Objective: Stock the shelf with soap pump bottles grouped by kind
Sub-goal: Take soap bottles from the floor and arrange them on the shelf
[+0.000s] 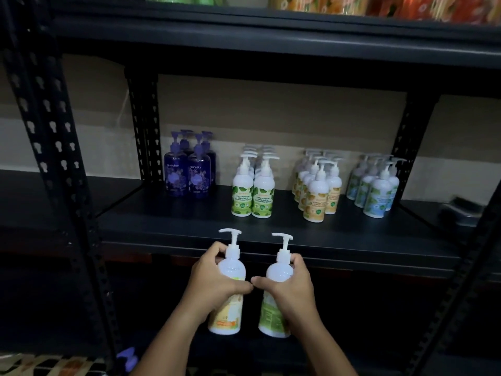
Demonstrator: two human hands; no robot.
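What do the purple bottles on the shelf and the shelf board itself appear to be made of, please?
Purple bottles: probably translucent tinted plastic with a glossy finish, since light glows through them and they shine. Shelf board: dark and matte, with no glare; possibly painted metal or laminate, which cannot be settled.

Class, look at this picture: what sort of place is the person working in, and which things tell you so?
Probably a shop or stockroom. A dark metal rack shelf holds pump soap bottles in groups by kind, such as purple bottles and green-label bottles.
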